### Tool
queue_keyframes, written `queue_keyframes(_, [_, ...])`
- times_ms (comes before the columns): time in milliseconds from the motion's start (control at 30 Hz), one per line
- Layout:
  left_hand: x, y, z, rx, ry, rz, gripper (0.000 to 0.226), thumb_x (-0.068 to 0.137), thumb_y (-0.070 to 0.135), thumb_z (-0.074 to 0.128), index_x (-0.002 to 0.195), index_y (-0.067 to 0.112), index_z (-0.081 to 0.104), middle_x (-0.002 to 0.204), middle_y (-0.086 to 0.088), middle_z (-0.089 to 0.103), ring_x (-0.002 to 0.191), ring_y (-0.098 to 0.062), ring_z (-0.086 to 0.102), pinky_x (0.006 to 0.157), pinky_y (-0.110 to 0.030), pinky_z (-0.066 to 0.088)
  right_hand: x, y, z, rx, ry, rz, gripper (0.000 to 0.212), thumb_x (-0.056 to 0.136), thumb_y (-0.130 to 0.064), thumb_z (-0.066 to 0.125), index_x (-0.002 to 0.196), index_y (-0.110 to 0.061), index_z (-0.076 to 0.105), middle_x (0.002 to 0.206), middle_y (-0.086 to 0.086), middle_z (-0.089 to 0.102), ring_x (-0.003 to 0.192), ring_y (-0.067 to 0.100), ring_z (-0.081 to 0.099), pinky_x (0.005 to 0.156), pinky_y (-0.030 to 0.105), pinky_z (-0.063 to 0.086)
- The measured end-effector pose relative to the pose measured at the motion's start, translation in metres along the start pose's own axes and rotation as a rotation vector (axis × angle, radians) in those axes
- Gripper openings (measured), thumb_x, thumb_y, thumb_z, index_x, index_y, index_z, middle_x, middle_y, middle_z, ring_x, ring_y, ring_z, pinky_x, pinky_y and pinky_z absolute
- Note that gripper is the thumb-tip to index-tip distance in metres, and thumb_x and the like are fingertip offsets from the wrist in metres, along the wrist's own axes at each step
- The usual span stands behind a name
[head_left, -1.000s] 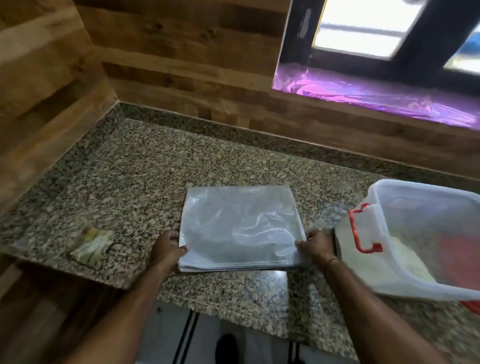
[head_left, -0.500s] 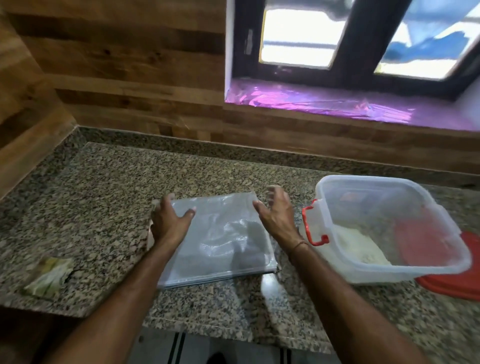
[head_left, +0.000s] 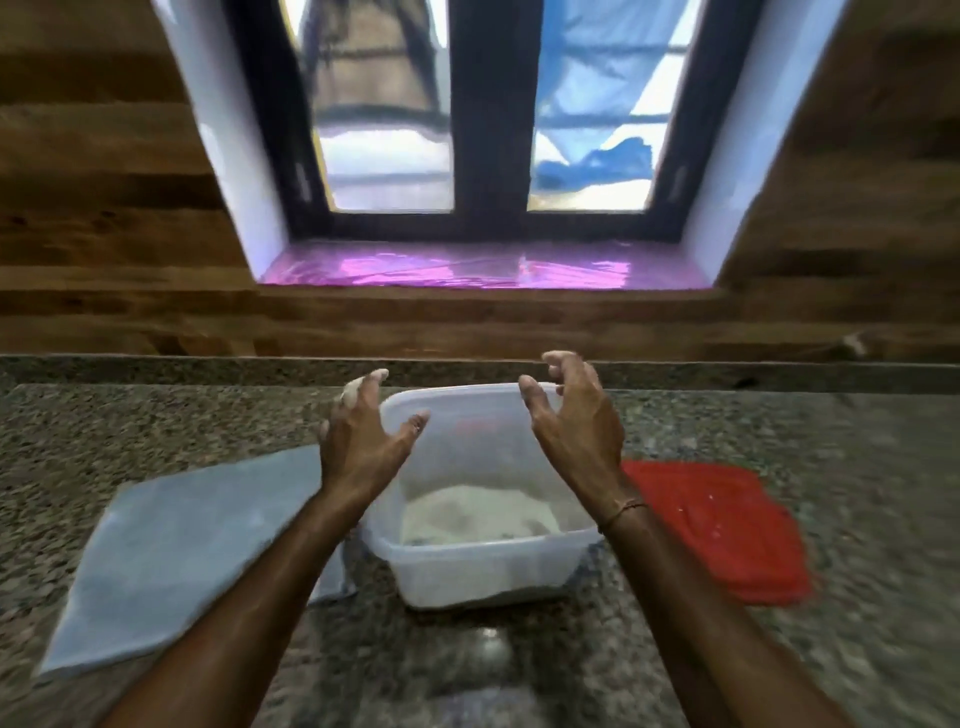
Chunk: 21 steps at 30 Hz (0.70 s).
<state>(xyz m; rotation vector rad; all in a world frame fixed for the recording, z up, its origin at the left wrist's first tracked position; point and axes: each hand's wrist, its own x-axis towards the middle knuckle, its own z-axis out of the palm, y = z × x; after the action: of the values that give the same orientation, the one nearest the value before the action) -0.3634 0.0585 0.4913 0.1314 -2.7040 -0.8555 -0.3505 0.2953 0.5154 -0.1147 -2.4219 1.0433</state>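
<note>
A clear plastic tub (head_left: 483, 571) with white flour (head_left: 478, 514) in it stands on the granite counter (head_left: 857, 519) straight ahead. My left hand (head_left: 363, 436) hovers over the tub's left rim, fingers spread and dusted white, holding nothing. My right hand (head_left: 576, 415) hovers over the tub's right side, fingers loosely curved and empty. A flat grey plastic sheet (head_left: 176, 551) lies on the counter to the left, partly under my left forearm. The view is blurred by motion.
A red lid (head_left: 727, 525) lies flat on the counter right of the tub. A wooden wall and a window with a shiny purple sill (head_left: 483, 270) rise behind the counter's back edge.
Both hands left the plastic sheet and rose over the tub. My view swung right, so the tub sits centred and the sheet lies to the left.
</note>
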Motion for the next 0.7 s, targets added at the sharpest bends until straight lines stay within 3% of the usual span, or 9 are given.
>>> queue_keyframes(167, [-0.032,0.125,0.073,0.027,-0.155,0.088,0.086,0.091,0.069,0.059,0.162,0.027,0.033,0.168,-0.002,0.034,0.154,-0.026,0.031,0.12,-0.053,0.029,0.025,0.115,-0.072,-0.164,-0.108,0.188,0.049,0.096,-0.051,0.058,0.136,-0.023,0.056,0.137,0.008,0.06,0.123,0.035,0.06,0.093,0.043,0.049])
queue_keyframes(300, [-0.055,0.184,0.127,0.006,-0.336,0.108,0.115,0.08,0.085,0.049,0.166,0.016,0.018,0.172,-0.009,0.023,0.16,-0.025,0.02,0.126,-0.046,0.026,0.019,0.194,-0.097,-0.244,-0.194,0.321,0.053,0.093,-0.058,0.057,0.132,-0.023,0.055,0.133,0.01,0.058,0.124,0.036,0.057,0.097,0.046,0.048])
queue_keyframes(433, [-0.072,0.212,0.159,-0.045,-0.423,0.041,0.122,0.087,0.07,0.065,0.166,0.012,-0.008,0.174,-0.014,0.005,0.161,-0.029,0.013,0.127,-0.045,0.025,0.003,0.273,-0.121,-0.356,-0.301,0.511,0.066,0.09,-0.062,0.06,0.139,-0.019,0.049,0.138,0.017,0.055,0.13,0.041,0.051,0.104,0.053,0.046])
queue_keyframes(567, [-0.074,0.221,0.167,-0.064,-0.413,0.03,0.125,0.086,0.062,0.073,0.167,0.014,-0.009,0.174,-0.013,0.012,0.16,-0.029,0.018,0.126,-0.045,0.028,-0.001,0.326,-0.134,-0.46,-0.379,0.715,0.087,0.083,-0.068,0.066,0.15,-0.02,0.038,0.149,0.021,0.044,0.136,0.042,0.045,0.109,0.055,0.04])
queue_keyframes(700, [-0.078,0.226,0.173,-0.069,-0.434,0.054,0.121,0.086,0.062,0.071,0.167,0.017,-0.007,0.173,-0.013,0.017,0.159,-0.03,0.022,0.125,-0.045,0.028,-0.008,0.348,-0.129,-0.449,-0.424,0.825,0.094,0.078,-0.067,0.074,0.148,-0.018,0.035,0.148,0.023,0.042,0.134,0.042,0.045,0.107,0.052,0.039])
